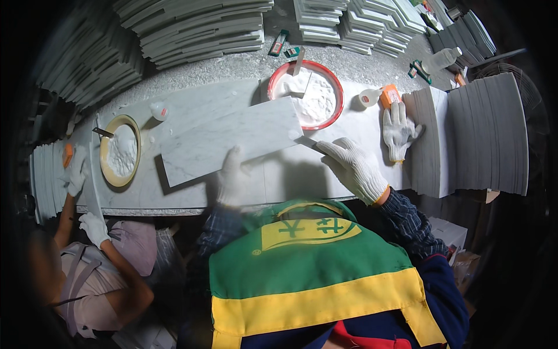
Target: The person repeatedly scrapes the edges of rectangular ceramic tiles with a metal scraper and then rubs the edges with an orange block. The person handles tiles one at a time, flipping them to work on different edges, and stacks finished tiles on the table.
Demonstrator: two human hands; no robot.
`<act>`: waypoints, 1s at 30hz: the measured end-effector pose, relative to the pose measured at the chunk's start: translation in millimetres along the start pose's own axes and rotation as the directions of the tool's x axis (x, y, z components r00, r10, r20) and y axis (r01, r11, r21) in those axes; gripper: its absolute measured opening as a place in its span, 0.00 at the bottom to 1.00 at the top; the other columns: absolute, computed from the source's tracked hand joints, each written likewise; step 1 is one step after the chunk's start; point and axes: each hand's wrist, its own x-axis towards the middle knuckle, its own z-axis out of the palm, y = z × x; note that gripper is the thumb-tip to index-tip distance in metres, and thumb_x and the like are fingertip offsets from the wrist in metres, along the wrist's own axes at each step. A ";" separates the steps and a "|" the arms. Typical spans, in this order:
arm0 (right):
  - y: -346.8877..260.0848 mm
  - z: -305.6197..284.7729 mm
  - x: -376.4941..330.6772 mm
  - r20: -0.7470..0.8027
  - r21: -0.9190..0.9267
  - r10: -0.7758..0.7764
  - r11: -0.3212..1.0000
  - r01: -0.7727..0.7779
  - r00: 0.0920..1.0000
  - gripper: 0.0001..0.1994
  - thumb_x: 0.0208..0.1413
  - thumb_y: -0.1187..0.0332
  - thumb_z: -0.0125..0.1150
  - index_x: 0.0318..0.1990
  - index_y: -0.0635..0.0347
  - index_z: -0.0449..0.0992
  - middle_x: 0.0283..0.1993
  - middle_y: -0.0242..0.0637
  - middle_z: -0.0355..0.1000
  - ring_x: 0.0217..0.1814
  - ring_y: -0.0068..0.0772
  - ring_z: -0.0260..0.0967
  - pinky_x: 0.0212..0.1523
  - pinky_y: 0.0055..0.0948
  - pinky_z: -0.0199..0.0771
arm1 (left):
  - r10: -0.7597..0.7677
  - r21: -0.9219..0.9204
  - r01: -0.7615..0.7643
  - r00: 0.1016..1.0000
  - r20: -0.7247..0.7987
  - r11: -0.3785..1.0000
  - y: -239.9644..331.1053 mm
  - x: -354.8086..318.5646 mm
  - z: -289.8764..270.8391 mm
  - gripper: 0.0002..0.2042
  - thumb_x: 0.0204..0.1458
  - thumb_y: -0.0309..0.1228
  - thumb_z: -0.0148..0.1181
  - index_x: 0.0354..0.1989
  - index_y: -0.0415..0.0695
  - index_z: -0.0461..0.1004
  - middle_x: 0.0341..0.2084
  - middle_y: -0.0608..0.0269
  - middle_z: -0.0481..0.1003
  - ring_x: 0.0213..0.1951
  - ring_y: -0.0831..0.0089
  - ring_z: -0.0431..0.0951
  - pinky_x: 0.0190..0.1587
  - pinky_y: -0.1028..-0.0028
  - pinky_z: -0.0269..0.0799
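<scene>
Left hand [232,174] in a white knit glove, planted flat on the near edge of a white marble tile [232,138], fingers together and pressing down rather than wrapped around it. Tile lying tilted across the long marble slab [302,174] that serves as a bench, far corner just touching the red-rimmed bowl [279,75] of white paste. Right hand [350,166], also gloved, fingers pinched shut on a thin scraper blade [308,142], tip of it right at the tile's right end. Off to the right, a third gloved hand [399,131] from someone else, fingers spread on a stack of grey tiles [482,134], with an orange bottle [390,94] just beyond it. Over on the left, a co-worker's two gloved hands [78,171] near a yellow-rimmed bowl [103,152] of the same white stuff. More tile stacks [197,29] piled along the back. Green and yellow vest [314,267] filling the bottom of the view.
</scene>
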 end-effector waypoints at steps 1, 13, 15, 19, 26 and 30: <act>-0.3 -1.1 -3.6 0.005 0.000 0.012 1.000 -0.012 1.000 0.18 0.62 0.71 0.67 0.59 0.50 0.80 0.42 0.43 0.76 0.42 0.50 0.76 0.42 0.44 0.78 | 0.017 -0.001 -0.017 1.000 0.015 1.000 -0.7 0.4 -0.5 0.30 0.66 0.45 0.61 0.63 0.29 0.69 0.58 0.47 0.77 0.57 0.58 0.80 0.61 0.61 0.80; -2.0 1.0 11.4 0.002 -0.004 0.001 1.000 -0.001 1.000 0.18 0.61 0.71 0.68 0.59 0.51 0.80 0.41 0.43 0.77 0.43 0.49 0.76 0.43 0.44 0.78 | -0.025 -0.049 0.028 0.998 0.059 0.998 0.1 1.2 -3.9 0.29 0.66 0.45 0.60 0.65 0.30 0.68 0.60 0.49 0.75 0.58 0.57 0.80 0.63 0.60 0.79; -1.9 -1.2 8.1 -0.001 -0.003 0.009 1.000 -0.009 1.000 0.18 0.60 0.71 0.68 0.58 0.51 0.81 0.40 0.42 0.77 0.42 0.48 0.77 0.42 0.43 0.78 | -0.010 -0.028 0.011 0.999 0.037 1.000 0.3 1.1 -2.6 0.30 0.66 0.45 0.60 0.65 0.30 0.68 0.60 0.49 0.76 0.58 0.57 0.79 0.63 0.60 0.79; 3.7 -8.9 -5.8 -0.085 0.014 0.060 0.998 -0.059 0.995 0.17 0.58 0.71 0.70 0.56 0.51 0.83 0.40 0.40 0.78 0.38 0.45 0.78 0.39 0.39 0.78 | -0.018 -0.065 0.022 0.998 0.059 0.998 0.8 -0.4 0.5 0.29 0.66 0.45 0.61 0.65 0.31 0.68 0.60 0.49 0.75 0.59 0.57 0.79 0.63 0.59 0.79; 34.1 -34.8 18.3 -0.080 -0.175 0.108 0.977 -0.121 0.991 0.13 0.60 0.64 0.68 0.51 0.54 0.85 0.37 0.43 0.78 0.37 0.48 0.78 0.39 0.43 0.77 | -0.128 -0.256 0.180 0.970 0.208 0.950 0.2 1.5 -8.5 0.30 0.66 0.43 0.60 0.68 0.33 0.64 0.63 0.48 0.73 0.61 0.56 0.78 0.62 0.57 0.79; 33.5 -32.0 50.8 0.032 -0.179 0.085 0.981 -0.078 0.996 0.11 0.62 0.65 0.59 0.47 0.50 0.86 0.34 0.43 0.81 0.36 0.48 0.80 0.39 0.45 0.79 | -0.115 -0.294 0.187 0.962 0.248 0.937 -5.6 5.7 -16.2 0.30 0.66 0.42 0.60 0.69 0.33 0.63 0.63 0.47 0.72 0.61 0.55 0.77 0.62 0.56 0.79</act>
